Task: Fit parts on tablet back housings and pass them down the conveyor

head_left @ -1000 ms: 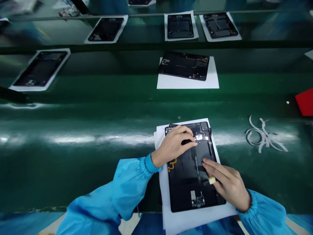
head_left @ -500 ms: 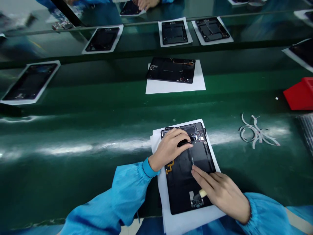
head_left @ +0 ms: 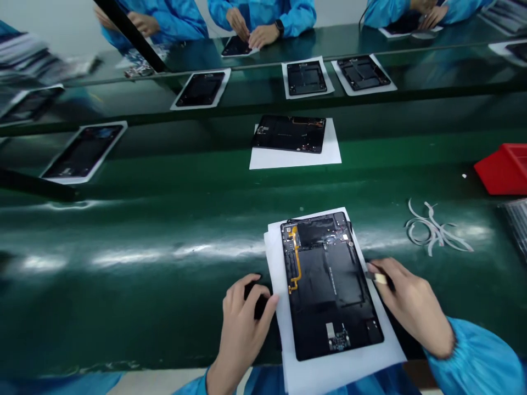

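Note:
An opened tablet (head_left: 333, 285), its black inner side up with an orange flex cable (head_left: 297, 260) along the left, rests on white paper sheets (head_left: 307, 376) in front of me. My left hand (head_left: 245, 318) is beside the sheets' left edge, fingers curved and apart, thumb tip at the paper; I see nothing held in it. At the tablet's right edge, my right hand (head_left: 405, 302) is closed around a small tool with a pale yellow part (head_left: 380, 278) and a dark tip pointing toward the tablet. Most of the tool is hidden by the fingers.
Another open tablet (head_left: 290, 133) lies on white paper further back. Curled white strips (head_left: 438, 233) and a red bin (head_left: 504, 170) are to the right. Several tablets sit on a raised shelf (head_left: 255, 104). Co-workers' hands (head_left: 263, 35) work beyond it.
My left hand has left the tablet's upper part and moved down to the left of the paper. My right hand has moved right, off the tablet's middle to its edge, with the tool.

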`<state>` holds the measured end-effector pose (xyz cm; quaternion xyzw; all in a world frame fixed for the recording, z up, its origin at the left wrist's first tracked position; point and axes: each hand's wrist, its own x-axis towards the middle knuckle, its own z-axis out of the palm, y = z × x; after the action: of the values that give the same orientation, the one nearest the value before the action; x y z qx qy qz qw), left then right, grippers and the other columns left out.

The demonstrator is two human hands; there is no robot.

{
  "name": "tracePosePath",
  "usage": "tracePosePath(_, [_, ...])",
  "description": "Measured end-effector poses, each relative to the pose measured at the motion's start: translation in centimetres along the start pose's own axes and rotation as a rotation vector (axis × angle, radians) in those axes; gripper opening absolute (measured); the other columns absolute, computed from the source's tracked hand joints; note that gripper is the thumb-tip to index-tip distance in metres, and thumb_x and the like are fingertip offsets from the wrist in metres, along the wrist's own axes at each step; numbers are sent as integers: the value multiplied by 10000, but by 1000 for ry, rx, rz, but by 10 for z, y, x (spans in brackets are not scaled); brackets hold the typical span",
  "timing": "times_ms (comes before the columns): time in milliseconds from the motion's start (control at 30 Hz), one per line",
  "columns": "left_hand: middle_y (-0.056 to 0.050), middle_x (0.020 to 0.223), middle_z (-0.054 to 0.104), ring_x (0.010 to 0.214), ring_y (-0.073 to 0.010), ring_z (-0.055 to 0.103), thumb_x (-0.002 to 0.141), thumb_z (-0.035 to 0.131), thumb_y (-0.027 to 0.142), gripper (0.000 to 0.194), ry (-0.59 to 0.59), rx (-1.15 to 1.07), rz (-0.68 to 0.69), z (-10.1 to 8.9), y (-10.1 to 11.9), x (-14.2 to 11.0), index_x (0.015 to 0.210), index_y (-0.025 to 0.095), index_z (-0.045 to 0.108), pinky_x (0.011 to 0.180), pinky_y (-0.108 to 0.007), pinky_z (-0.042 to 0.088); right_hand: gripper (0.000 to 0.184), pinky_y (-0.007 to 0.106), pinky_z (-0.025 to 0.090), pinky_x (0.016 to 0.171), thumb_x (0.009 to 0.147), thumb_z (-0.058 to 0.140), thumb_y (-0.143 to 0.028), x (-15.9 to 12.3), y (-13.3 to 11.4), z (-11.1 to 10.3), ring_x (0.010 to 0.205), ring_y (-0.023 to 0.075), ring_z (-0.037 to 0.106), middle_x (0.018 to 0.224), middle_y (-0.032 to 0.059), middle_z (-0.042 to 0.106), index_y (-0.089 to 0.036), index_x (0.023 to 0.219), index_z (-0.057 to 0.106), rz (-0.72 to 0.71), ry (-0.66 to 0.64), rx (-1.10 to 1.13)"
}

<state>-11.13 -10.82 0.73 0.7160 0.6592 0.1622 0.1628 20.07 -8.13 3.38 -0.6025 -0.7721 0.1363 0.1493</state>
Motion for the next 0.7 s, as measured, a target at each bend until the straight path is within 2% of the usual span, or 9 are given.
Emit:
tracePosePath(100, [-110,1142,516,1108,-312,486,891,549,323,146,-29,-35,8,5,4,-8,815,212,605,859,-472,442,211,244,485,500,966,444,-397,-23,6,-5,603,187,670,699,-5,648,-245,859,544,143,-183,115])
tracePosePath(200, [-102,1169,503,1103,-291,478,902,543,309,159,-41,-108,8,10,11,-2,788,205,578,864,-449,458,218,223,492,522,972,435,-393,-35,0,-1,577,161,643,665,-27,605,-255,822,513,144,-251,209])
tracePosePath(367, [-104,1095,509,1048,-260,517,913,530,269,134,52,-224,13,12,18,3,804,209,578,836,-403,499,241,235,502,513,982,352,-327,-44,-16,7,598,160,647,817,30,610,-242,875,550,93,-37,100])
tracePosePath(433, [-101,1047,515,1003,-234,548,922,511,259,130,76,-308,14,10,23,4,813,209,563,801,-349,517,228,226,500,512,977,354,-318,-46,-19,8,622,157,651,875,47,615,-238,916,559,93,28,102])
tracePosePath(500, [-89,992,527,922,-198,577,938,481,249,149,55,-402,10,7,29,5,802,209,527,749,-291,522,177,204,499,531,968,390,-314,-47,-19,8,625,145,638,844,32,616,-237,937,546,128,24,221])
tracePosePath(567, [-71,930,538,834,-170,583,945,468,245,174,26,-462,5,5,34,7,777,209,493,712,-260,512,136,186,476,501,943,465,-340,-46,-19,8,551,128,577,702,-15,565,-238,865,509,193,-20,401])
tracePosePath(633, [-56,886,548,785,-159,582,945,471,247,201,17,-490,6,3,35,10,748,208,478,691,-249,500,226,178,431,447,898,549,-376,-41,-18,8,481,109,482,588,-58,448,-240,757,436,270,-14,568])
tracePosePath(700, [-52,872,565,784,-159,589,948,465,251,198,24,-524,17,2,31,14,758,205,498,683,-246,492,311,174,393,428,847,622,-390,-31,-16,3,466,92,420,575,-73,383,-235,710,389,340,56,692])
